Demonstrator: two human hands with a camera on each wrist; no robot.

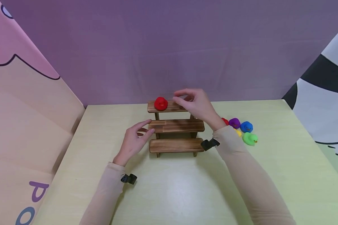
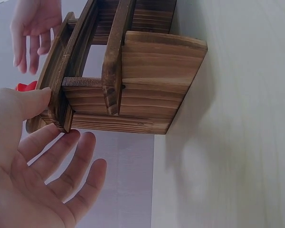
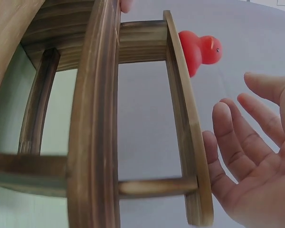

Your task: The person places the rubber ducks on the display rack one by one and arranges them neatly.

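A three-step wooden stand (image 1: 176,145) stands on the table, with a red rubber duck (image 1: 161,103) on the left part of its top step. My left hand (image 1: 133,141) pinches the left end of the middle step between thumb and fingers; its other fingers spread beside the stand in the left wrist view. Over the right part of the top step is my right hand (image 1: 198,104), fingers loosely bent and nothing held. In the right wrist view the duck (image 3: 194,50) sits beyond its fingertips (image 3: 222,111).
Right of the stand, several more ducks lie grouped on the table (image 1: 284,162): purple (image 1: 234,122), blue (image 1: 246,127), green (image 1: 250,138), and a red and a yellow one partly hidden by the right forearm. A purple backdrop (image 1: 169,50) rises behind the stand.
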